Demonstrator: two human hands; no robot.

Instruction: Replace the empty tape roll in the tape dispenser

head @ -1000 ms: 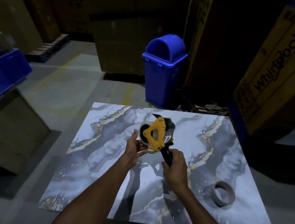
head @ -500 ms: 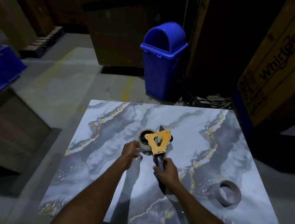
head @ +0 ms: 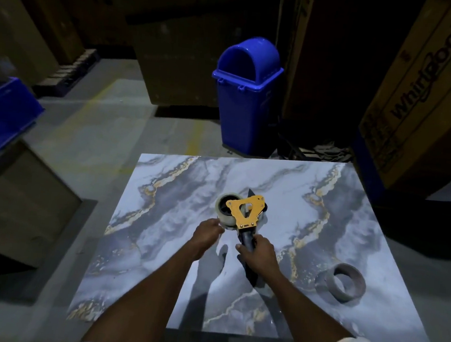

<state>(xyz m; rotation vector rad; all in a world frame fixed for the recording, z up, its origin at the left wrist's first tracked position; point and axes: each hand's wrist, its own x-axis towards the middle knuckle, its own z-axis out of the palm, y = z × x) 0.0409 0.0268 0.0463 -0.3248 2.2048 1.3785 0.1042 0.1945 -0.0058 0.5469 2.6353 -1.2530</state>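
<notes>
The room is dim, and a marble-patterned table (head: 156, 260) stands before me. My left hand (head: 206, 232) is curled just beside the new tape roll (head: 222, 211); whether it pinches the tape end, I cannot tell. The roll already sits in the yellow tape dispenser (head: 245, 213). My right hand (head: 259, 255) grips its dark handle (head: 246, 235). I think I must keep the handle steady and lead the tape straight to the front end. The empty roll (head: 345, 283) lies well apart, at the right.

Dim concrete floor (head: 107, 133), stacked cartons (head: 421, 100)
</notes>
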